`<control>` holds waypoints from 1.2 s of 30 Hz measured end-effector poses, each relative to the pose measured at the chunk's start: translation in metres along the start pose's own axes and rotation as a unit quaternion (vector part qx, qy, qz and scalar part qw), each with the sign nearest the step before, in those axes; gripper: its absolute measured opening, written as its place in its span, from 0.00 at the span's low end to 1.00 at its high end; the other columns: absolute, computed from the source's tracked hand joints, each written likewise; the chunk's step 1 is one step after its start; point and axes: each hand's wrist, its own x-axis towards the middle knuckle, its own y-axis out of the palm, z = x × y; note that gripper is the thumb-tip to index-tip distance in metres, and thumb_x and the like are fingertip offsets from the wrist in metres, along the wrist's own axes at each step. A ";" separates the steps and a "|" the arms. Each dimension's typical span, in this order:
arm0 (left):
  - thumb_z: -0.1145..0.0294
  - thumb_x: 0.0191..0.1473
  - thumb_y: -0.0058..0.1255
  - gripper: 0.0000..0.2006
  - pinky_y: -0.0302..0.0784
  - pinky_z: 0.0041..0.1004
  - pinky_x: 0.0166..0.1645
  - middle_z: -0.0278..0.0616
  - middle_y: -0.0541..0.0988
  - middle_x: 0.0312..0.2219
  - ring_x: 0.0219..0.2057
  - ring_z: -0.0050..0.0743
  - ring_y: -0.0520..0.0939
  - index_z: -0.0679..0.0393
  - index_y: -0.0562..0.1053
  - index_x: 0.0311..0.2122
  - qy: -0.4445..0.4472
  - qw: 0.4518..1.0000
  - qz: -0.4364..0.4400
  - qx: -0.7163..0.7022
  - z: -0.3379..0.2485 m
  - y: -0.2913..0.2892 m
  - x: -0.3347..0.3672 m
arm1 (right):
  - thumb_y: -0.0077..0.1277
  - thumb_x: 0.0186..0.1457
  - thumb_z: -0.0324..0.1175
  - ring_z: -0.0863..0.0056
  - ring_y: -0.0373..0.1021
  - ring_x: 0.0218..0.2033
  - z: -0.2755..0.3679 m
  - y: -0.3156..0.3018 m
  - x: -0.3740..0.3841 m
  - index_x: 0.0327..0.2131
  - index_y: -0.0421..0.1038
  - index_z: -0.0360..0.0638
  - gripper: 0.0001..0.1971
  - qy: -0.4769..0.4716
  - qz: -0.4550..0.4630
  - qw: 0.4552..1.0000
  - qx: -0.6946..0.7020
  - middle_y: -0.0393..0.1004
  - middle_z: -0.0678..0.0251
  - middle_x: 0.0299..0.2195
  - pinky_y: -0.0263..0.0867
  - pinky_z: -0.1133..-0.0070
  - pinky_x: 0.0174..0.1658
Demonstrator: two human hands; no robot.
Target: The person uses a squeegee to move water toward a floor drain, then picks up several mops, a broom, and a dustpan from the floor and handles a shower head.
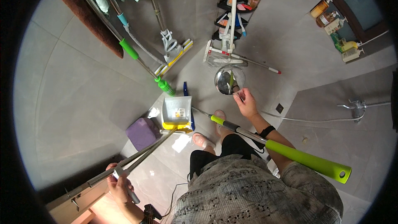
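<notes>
My left hand (119, 182) is closed around the grey handle end of metal poles (143, 154). One pole runs to a white dustpan (177, 107) with a yellow edge, standing ahead of my feet. Up ahead, my right hand (245, 103) pinches the lower rim of a round, shiny, mirror-like disc (224, 84); its exact kind is unclear. Across my right forearm slants a pole with a bright green grip (306, 159); its far end passes near my feet, and what supports it is hidden.
Mops (172, 52) and a green-gripped pole (129, 49) lean at the far left. A black corner rack (228, 4) stands beyond a white squeegee (226, 43). Bottles (333, 23) line a shelf at right, above a shower hose (315, 120). A purple stool (142, 134) sits left of the dustpan.
</notes>
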 end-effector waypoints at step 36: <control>0.75 0.43 0.40 0.28 0.68 0.39 0.45 0.62 0.73 0.34 0.40 0.57 0.74 0.62 0.53 0.53 -0.002 0.906 0.026 0.423 0.059 0.127 0.144 | 0.52 0.48 0.30 0.85 0.54 0.22 0.009 0.029 -0.020 0.24 0.57 0.39 0.12 0.003 0.108 0.991 0.076 0.60 0.73 0.19 0.55 0.84 0.25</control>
